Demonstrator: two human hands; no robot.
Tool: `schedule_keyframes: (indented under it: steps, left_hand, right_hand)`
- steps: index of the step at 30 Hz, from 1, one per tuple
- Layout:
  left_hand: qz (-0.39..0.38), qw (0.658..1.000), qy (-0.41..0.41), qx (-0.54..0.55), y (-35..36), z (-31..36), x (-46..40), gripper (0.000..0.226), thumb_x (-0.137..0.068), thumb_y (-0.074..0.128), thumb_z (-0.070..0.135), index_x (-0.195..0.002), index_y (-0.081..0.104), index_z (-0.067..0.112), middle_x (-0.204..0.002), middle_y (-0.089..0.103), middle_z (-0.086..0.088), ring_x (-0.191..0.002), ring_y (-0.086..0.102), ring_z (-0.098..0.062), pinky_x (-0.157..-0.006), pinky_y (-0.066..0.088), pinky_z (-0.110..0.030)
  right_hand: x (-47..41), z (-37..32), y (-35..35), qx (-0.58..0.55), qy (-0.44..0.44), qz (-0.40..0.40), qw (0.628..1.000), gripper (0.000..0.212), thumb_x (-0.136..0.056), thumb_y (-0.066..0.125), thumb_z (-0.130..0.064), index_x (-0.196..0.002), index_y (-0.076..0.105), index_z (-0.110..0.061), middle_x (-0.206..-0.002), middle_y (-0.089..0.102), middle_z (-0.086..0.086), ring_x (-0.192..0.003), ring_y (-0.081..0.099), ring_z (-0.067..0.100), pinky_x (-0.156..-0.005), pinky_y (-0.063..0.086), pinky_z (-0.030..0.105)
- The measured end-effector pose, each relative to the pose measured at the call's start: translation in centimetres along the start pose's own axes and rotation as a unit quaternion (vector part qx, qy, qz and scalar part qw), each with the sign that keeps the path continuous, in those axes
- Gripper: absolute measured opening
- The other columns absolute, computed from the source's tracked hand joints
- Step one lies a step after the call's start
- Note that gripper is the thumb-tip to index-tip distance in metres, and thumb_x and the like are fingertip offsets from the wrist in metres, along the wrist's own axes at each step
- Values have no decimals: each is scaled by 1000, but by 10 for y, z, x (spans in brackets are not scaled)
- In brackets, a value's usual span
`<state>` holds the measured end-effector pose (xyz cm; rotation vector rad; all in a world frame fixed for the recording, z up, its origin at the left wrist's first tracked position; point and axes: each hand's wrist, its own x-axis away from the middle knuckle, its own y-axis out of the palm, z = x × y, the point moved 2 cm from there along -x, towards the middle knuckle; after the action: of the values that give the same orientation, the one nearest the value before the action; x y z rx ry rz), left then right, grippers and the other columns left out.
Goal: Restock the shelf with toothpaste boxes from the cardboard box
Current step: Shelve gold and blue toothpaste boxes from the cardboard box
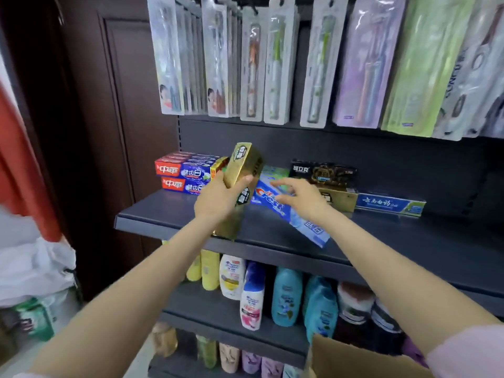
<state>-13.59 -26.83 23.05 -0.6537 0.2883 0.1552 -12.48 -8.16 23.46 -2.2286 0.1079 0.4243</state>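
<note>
My left hand (218, 199) grips a gold toothpaste box (243, 167), held tilted above the dark shelf (409, 241). My right hand (302, 196) hovers with fingers spread over a blue Crest toothpaste box (272, 201) that lies slanted on the shelf, its end sticking past the front edge. Red and blue toothpaste boxes (182, 175) are stacked at the shelf's left. Black and gold boxes (331, 177) and a blue and white box (390, 204) stand to the right. A corner of the cardboard box (351, 358) shows at the bottom.
Packaged toothbrushes (272, 64) hang above the shelf. Shampoo bottles (286, 296) fill the shelf below, with more bottles under them. A dark wooden door (109, 132) stands left, with white bags (32, 268) on the floor beside it.
</note>
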Motion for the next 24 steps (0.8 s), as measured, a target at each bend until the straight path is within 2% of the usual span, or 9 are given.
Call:
schedule_keyframes:
  steps: [2,4,6,11,15,19,21,23,24]
  left_hand:
    - [14,997,49,-59,-12,-5,-24,61,-84,53,62,-121,48,14,-121,60,-9,-113,55,-32,-84,42,-39]
    - [20,992,86,-89,-20,-12,-45,49,-84,57,58,-104,47,15,-113,61,-9,-106,57,-32,-74,39,-37]
    - [13,987,110,-116,-26,-21,-69,44,-83,59,57,-93,41,18,-107,61,-8,-100,58,-31,-70,38,-36]
    - [6,980,143,-139,-27,-31,-104,49,-81,59,59,-95,43,15,-106,60,-6,-96,59,-28,-69,42,-36]
    - [-21,979,154,-133,-25,-43,-121,51,-80,58,63,-96,45,17,-106,62,-5,-99,59,-29,-72,44,-37]
    - [-49,971,184,-148,-21,-47,-127,57,-78,59,64,-105,49,15,-107,63,-5,-100,59,-28,-71,44,-36]
    - [-54,962,210,-164,-16,-43,-127,57,-77,60,64,-107,49,17,-106,63,-4,-98,60,-27,-68,42,-34]
    - [-46,953,229,-194,-11,-33,-122,55,-77,61,63,-108,49,18,-106,61,-4,-96,61,-26,-67,41,-34]
    - [-37,943,245,-221,-8,-28,-119,56,-78,61,61,-112,49,19,-108,59,-4,-97,61,-26,-67,41,-34]
  right_hand:
    - [-25,-4,18,81,-38,-29,996,37,-90,61,-17,-127,59,-17,-127,60,1,-118,52,18,-90,37,22]
    - [-47,-2,39,144,-57,-46,987,36,-92,58,-16,-127,59,-23,-131,59,5,-122,53,23,-100,42,34]
    - [-68,0,60,196,-51,-50,978,38,-95,52,-14,-129,56,-31,-124,60,8,-115,56,26,-94,46,40]
    - [-97,-3,87,308,-126,23,943,43,-96,49,-13,-134,50,-32,-127,52,5,-119,47,27,-91,36,33]
    - [-105,17,101,355,-67,1,932,48,-93,52,-13,-135,48,-37,-129,45,1,-124,37,22,-96,32,32]
    - [-106,20,94,192,1,9,981,43,-91,57,-15,-133,53,-24,-126,49,6,-122,42,24,-104,31,32]
    - [-100,7,80,-67,61,63,994,34,-92,57,-20,-126,57,-14,-125,55,9,-119,49,22,-99,37,31]
    - [-91,-8,69,-354,109,68,926,28,-93,51,-35,-113,59,-18,-113,62,6,-107,56,18,-92,45,32]
    - [-88,-12,64,-437,133,68,887,35,-92,47,-43,-112,58,-17,-106,64,6,-102,58,19,-90,48,33]
